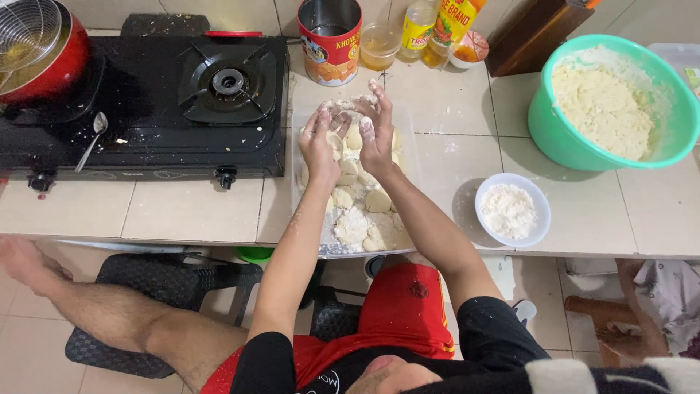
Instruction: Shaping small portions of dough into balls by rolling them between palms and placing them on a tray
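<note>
Pressing a small, pale lump of dough (336,141) between them, the left hand (319,146) and the right hand (377,131) are close together, with flour all over the fingers. The left hand cups the lump from below, and the right hand curls beside it with its fingers bent. Whether the right hand touches the dough, I cannot tell.

The hands are over a clear plastic tray (408,157) on the tiled counter (197,211). In the tray lie many round, flat dough pieces (364,211), soft and dusty white.

To the right sits a small white bowl (538,211) with powdery flour inside. Farther right is a big green bowl (543,131) full of lumpy, sticky dough.

To the left is a black gas stove (146,138) with a shiny metal spoon (93,138) lying on it. A red pot (62,66) with a wire strainer (25,29) on top stands on the far left burner.

Behind the tray stand a round metal tin (330,40), a glass of yellow liquid (379,45) and a bottle of oil (417,28).
</note>
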